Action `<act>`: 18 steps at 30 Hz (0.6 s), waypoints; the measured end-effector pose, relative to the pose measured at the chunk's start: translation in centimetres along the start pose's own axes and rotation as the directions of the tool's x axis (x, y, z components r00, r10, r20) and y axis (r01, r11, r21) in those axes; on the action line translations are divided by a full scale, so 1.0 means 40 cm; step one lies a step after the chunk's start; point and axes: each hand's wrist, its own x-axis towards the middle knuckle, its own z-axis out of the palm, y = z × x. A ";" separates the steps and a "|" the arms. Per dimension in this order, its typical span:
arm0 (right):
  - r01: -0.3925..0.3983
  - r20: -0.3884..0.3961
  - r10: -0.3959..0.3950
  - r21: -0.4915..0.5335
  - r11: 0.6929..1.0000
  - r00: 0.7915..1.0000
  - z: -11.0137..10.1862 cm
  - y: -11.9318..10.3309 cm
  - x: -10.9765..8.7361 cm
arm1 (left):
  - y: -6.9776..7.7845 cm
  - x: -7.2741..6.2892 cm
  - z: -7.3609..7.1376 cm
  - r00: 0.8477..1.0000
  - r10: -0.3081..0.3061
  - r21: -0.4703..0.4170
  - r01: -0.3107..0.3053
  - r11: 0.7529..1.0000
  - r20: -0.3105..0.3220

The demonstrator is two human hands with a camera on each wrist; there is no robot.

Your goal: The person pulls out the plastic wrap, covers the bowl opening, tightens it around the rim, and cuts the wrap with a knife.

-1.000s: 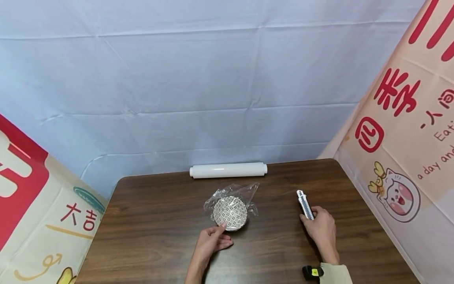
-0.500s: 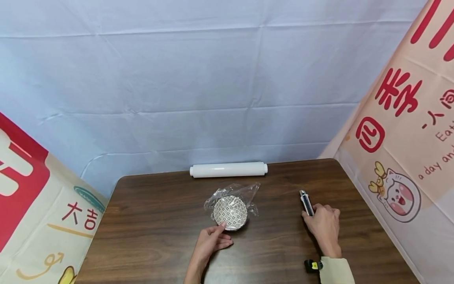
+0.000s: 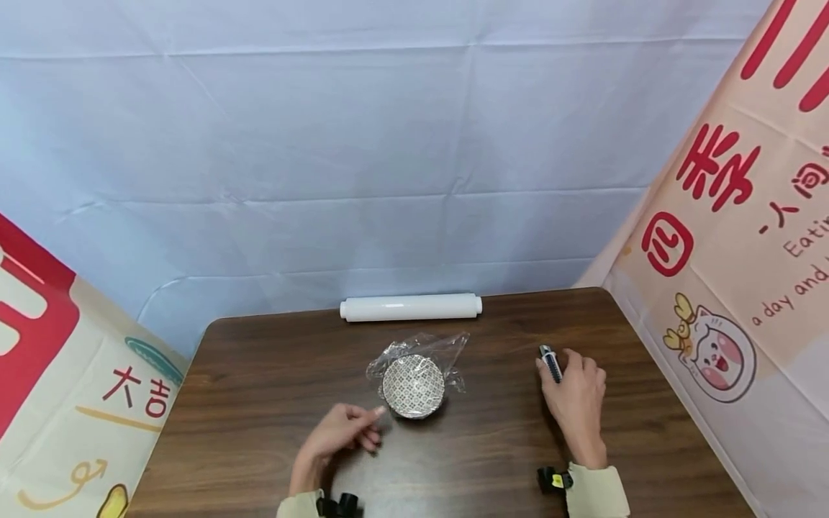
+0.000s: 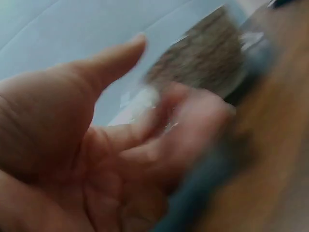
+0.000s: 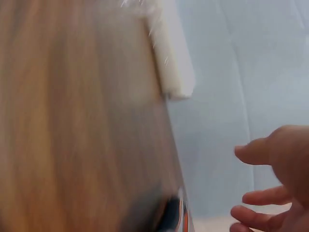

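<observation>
A round bowl [image 3: 413, 386] with a small repeating pattern sits mid-table, clear plastic film [image 3: 447, 352] over it and bunched behind. My left hand [image 3: 343, 432] is just left of the bowl, its thumb pointing toward the rim and its fingers loosely bent around nothing. The left wrist view is blurred, with the bowl's patterned side [image 4: 203, 55] beyond the fingers. At the right, a utility knife [image 3: 550, 363] lies on the table, partly hidden by my right hand [image 3: 576, 396]. In the right wrist view the thumb and fingers [image 5: 258, 151] are spread, apart from the knife.
A white roll of plastic film [image 3: 411, 308] lies along the back edge of the brown wooden table [image 3: 278, 374]. Behind it hangs a pale cloth [image 3: 311, 144]. Printed cloth banners [image 3: 719, 288] stand at both sides.
My left hand has let go of the bowl's rim and drawn back to the left. The right hand's fingers have loosened from the knife and spread. The bowl stays in place.
</observation>
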 end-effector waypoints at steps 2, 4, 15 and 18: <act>-0.011 0.014 0.010 0.061 0.998 1.000 0.005 -0.026 0.005 | 0.018 0.001 -0.040 0.994 0.026 0.078 -0.018 0.997 -0.109; -0.026 0.064 0.020 0.097 0.995 0.998 0.013 -0.045 0.009 | 0.035 0.005 -0.070 0.977 0.065 0.098 -0.046 0.994 -0.205; -0.045 0.408 -0.053 0.227 0.973 0.912 0.100 -0.104 0.037 | 0.054 0.066 -0.098 0.905 0.284 0.099 -0.266 0.959 -0.315; -0.043 0.419 -0.070 0.254 0.966 0.905 0.116 -0.126 0.047 | 0.054 0.083 -0.092 0.898 0.316 0.128 -0.290 0.948 -0.306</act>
